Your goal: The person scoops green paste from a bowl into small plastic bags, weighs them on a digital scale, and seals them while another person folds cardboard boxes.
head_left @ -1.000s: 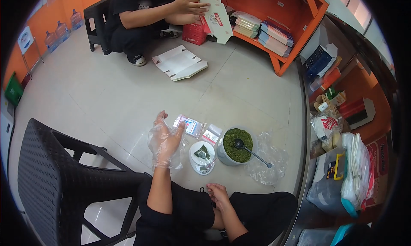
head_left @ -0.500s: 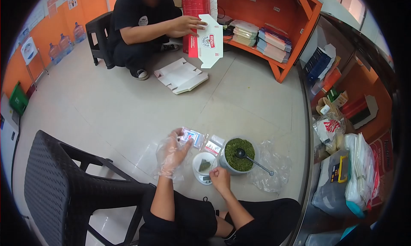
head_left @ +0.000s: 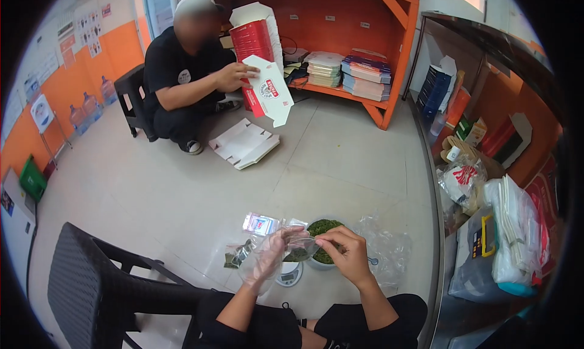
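Note:
My left hand [head_left: 267, 258], in a loose clear plastic glove, and my bare right hand [head_left: 350, 255] meet above the floor. Together they pinch a small clear bag [head_left: 302, 249] with green leaves inside. Right behind the hands stands a white bowl of chopped green leaves [head_left: 321, 227], partly hidden by them. Below the hands a small white scale [head_left: 289, 275] sits on the floor. A filled little bag [head_left: 235, 256] lies to the left of my gloved hand, and printed sachets [head_left: 260, 223] lie further out.
A black plastic chair [head_left: 91, 282] stands at my left. Crumpled clear plastic [head_left: 389, 247] lies right of the bowl. A seated person [head_left: 182, 75] holds a red-and-white carton [head_left: 267, 89], with flat cartons [head_left: 243, 143] on the floor. An orange shelf [head_left: 371, 112] and stuffed bags [head_left: 505, 239] line the right.
My right hand rose from my knee past the scale and joined the left. The small bag of leaves left the scale and is now held between both hands. The view tilted upward.

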Available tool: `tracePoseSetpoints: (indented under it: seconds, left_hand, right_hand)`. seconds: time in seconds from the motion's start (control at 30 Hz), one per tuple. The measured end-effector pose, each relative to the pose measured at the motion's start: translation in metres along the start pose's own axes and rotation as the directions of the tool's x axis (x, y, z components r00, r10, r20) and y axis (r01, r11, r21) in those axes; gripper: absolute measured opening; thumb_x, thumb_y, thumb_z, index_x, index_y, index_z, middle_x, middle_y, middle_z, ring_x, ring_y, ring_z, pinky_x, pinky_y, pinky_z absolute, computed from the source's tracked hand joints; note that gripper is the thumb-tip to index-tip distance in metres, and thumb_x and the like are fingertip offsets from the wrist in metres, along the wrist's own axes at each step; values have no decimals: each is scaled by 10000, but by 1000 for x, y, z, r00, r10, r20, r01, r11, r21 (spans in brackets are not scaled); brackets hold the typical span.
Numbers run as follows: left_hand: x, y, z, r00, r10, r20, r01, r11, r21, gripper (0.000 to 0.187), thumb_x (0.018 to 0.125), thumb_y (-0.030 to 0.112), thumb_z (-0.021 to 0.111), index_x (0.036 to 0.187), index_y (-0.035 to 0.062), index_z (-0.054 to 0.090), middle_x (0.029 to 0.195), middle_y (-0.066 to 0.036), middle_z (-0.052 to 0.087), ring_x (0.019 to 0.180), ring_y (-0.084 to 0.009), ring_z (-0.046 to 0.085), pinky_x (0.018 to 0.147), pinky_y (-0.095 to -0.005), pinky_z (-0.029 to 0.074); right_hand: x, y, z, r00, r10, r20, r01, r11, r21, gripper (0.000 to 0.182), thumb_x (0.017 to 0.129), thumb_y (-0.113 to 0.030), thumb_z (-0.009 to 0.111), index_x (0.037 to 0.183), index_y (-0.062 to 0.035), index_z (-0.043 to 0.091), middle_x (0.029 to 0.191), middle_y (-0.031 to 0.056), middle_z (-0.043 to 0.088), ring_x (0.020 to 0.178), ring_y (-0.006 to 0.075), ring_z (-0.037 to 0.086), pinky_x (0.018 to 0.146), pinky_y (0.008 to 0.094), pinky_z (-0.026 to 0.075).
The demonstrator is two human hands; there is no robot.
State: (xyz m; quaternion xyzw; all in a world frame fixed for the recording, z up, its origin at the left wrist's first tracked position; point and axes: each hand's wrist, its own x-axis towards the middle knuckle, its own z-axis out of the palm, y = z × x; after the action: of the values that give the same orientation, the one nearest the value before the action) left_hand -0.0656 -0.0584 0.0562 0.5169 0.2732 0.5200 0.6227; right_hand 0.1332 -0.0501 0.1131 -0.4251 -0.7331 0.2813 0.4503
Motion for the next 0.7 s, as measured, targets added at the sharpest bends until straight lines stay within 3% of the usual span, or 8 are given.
tracePoseSetpoints:
  seconds: [0.1, 0.2, 0.27, 0.37, 0.47, 0.57, 0.63, 0.7]
  left_hand:
    - [5, -15, 7, 995, -92, -44, 68, 916, -395, 732, 952, 572, 389, 1483, 113, 180, 1348, -198, 453, 1193, -331, 512, 950, -476, 477]
    - [7, 5, 32, 969, -213, -125, 153, 914, -376, 723, 955, 505, 456, 1495, 141, 140, 1366, -201, 423, 1182, -342, 519, 942, -516, 480]
    - [10, -17, 17, 984, -178, 23, 176, 935, -309, 674, 925, 304, 611, 1460, 107, 252, 1286, -163, 505, 1110, -283, 570, 906, -430, 512]
    - [11, -22, 26, 969, -212, -124, 218, 975, 38, 476, 806, 6, 723, 1230, 22, 510, 1056, -54, 627, 969, -131, 607, 806, -242, 513]
    - [13, -39, 18, 979, -113, -168, 142, 974, 175, 394, 823, 20, 709, 1179, 14, 540, 1059, -68, 627, 970, -128, 600, 809, -251, 514]
    - [12, -41, 14, 975, -62, -214, 107, 973, 203, 337, 831, 23, 701, 1139, 6, 566, 1063, -69, 626, 973, -123, 588, 827, -262, 506]
    - [12, -46, 10, 978, -44, -204, 88, 973, 211, 328, 835, 27, 698, 1135, 2, 568, 1062, -69, 626, 975, -125, 585, 837, -267, 501]
    - [12, -45, 9, 981, -24, -193, 68, 973, 222, 320, 839, 31, 694, 1131, -1, 570, 1062, -69, 625, 978, -126, 583, 847, -271, 497]
  right_hand:
    - [-3, 4, -3, 993, 88, -77, -77, 988, 133, 98, 847, -70, 681, 918, -10, 711, 806, 61, 650, 627, 101, 615, 490, 219, 469]
    - [-3, 9, 1, 981, 126, -148, -93, 973, 212, 109, 858, -61, 670, 940, 1, 704, 803, 63, 649, 596, 93, 614, 469, 204, 477]
    - [-5, 13, 4, 977, 125, -175, -92, 979, 183, 108, 862, -57, 663, 944, 5, 695, 807, 71, 647, 591, 109, 626, 490, 217, 497]
    - [-6, 19, 9, 971, 175, -162, -126, 954, 271, 97, 871, -64, 654, 922, 7, 698, 775, 81, 641, 589, 115, 628, 481, 233, 499]
    - [-6, 17, 9, 997, 62, -48, -56, 992, 116, 235, 849, -83, 677, 1076, -24, 668, 901, 119, 638, 710, 154, 644, 505, 250, 503]
    - [-4, 1, 11, 973, -17, -231, 17, 1000, 1, 483, 832, -135, 689, 1291, -78, 550, 1116, 167, 575, 948, 253, 604, 683, 322, 529]
    - [-8, 13, 16, 982, -185, -32, 165, 932, -322, 648, 828, -183, 680, 1415, -116, 413, 1288, 206, 447, 1124, 349, 482, 900, 408, 455]
    - [-14, 17, 23, 987, -160, -34, 140, 934, -328, 627, 839, -199, 668, 1409, -114, 423, 1297, 218, 430, 1142, 374, 458, 949, 431, 413]
